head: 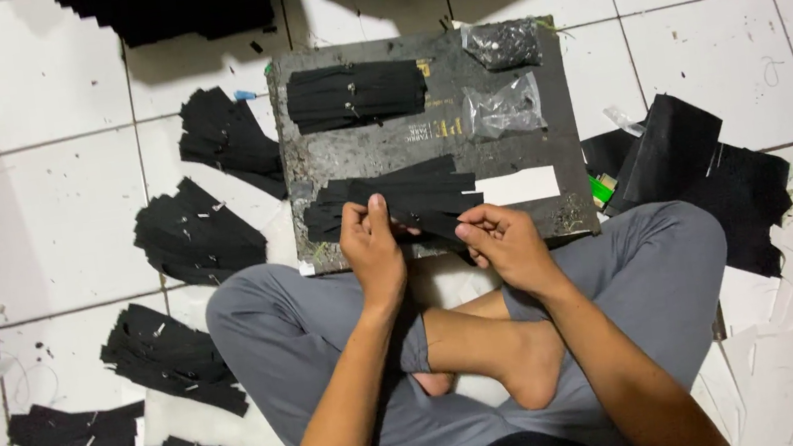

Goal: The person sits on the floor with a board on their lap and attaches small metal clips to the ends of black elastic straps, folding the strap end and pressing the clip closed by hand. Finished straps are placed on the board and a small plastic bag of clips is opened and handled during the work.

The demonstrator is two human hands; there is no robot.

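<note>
Pinching black strips (394, 203) between hands, left (371, 246), right (504, 240)

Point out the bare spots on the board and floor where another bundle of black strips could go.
The board is crowded: two strip stacks, two plastic bags, and the hands working at its near edge. Only a narrow band between the stacks is bare. Freer: white tiles left of the floor bundles, and tiles right of the board.

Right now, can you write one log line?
left hand: pinching thin black strip | right hand: fingers curled at strip | under: dark square board
</note>
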